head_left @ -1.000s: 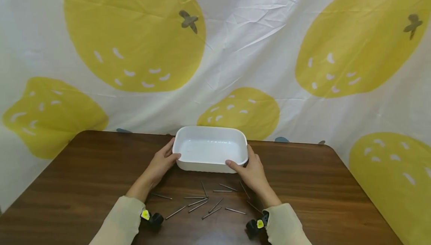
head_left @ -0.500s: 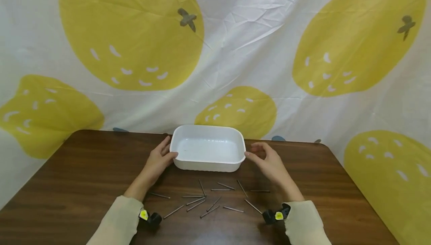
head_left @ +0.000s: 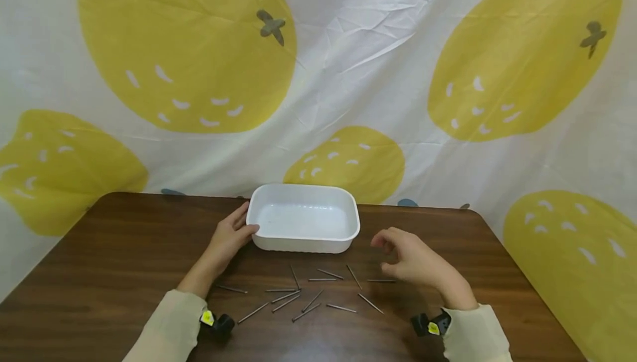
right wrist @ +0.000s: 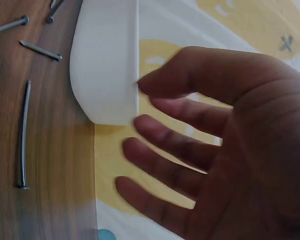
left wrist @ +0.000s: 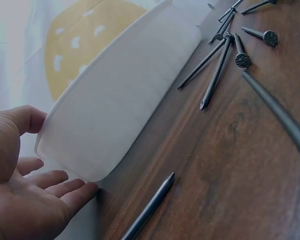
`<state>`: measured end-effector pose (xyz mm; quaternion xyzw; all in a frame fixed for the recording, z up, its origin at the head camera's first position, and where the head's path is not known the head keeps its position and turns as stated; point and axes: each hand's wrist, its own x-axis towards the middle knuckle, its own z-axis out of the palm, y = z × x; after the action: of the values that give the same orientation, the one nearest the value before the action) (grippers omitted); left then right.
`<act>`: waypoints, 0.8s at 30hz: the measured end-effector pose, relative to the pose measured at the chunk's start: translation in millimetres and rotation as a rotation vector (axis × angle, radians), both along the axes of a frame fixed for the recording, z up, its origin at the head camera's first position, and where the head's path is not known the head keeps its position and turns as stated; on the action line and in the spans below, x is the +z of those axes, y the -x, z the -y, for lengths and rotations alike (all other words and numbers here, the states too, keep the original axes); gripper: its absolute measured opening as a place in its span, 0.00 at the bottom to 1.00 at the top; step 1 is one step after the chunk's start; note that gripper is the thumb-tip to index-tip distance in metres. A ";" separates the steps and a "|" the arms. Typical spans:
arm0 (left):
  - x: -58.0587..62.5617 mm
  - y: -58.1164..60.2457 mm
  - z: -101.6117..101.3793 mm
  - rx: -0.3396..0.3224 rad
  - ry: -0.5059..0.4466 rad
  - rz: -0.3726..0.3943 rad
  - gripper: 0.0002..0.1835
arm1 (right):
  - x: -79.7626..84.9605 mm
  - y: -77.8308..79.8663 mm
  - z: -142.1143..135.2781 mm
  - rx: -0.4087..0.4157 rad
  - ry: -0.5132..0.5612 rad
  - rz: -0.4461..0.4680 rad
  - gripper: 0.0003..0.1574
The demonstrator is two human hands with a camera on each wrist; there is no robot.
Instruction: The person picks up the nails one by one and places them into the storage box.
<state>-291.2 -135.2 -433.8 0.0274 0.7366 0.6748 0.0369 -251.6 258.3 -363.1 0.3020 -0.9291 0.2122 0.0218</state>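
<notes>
A white rectangular baking dish (head_left: 302, 245) stands upright near the table's far edge, and I see nothing in it. My left hand (head_left: 228, 240) holds its left end, the thumb at the rim and the other fingers along the outer side. In the left wrist view the thumb (left wrist: 27, 119) meets the rim of the dish (left wrist: 115, 100). My right hand (head_left: 418, 257) hovers right of the dish, apart from it, fingers loosely bent around nothing. Several metal nails lie scattered in front of the dish, among them one nail (head_left: 370, 303) near the right hand.
The dark wooden table (head_left: 149, 251) carries the dish and the loose nails. Behind it hangs a white cloth (head_left: 348, 85) with yellow fruit prints. One nail (head_left: 232, 289) lies beside the left wrist, and another nail (head_left: 381, 281) lies just left of the right hand.
My right hand has let go of the dish's right end and moved right and toward me, uncovering a nail. The left hand stays at the dish, and the view has shifted slightly.
</notes>
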 end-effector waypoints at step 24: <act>1.6 -2.6 -0.2 0.011 -0.001 0.018 0.40 | -31.0 11.5 5.0 0.059 -0.167 0.208 0.23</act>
<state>-288.6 -135.0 -432.2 0.0175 0.7360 0.6756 0.0399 -263.1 253.2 -394.1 0.3064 -0.9315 0.1650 -0.1062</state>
